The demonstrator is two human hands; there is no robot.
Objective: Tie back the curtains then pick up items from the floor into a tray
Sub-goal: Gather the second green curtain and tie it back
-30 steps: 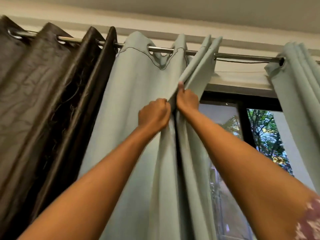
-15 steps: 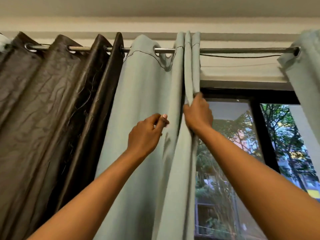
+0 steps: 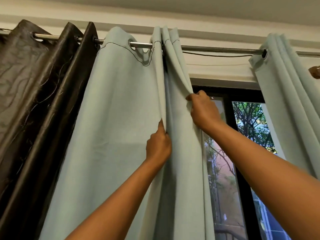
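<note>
Curtain-gathering step: left hand (image 3: 158,146) and right hand (image 3: 203,111) each pinch pale green fabric curtain (image 3: 121,118) folds; next, bunch them leftward for tying.

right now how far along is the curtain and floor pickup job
Done: little; the pale curtain is bunched leftward, window partly uncovered. In hand: left hand and right hand each grip its folds. Left: no tie is on it, and the floor and tray are out of view.
</note>
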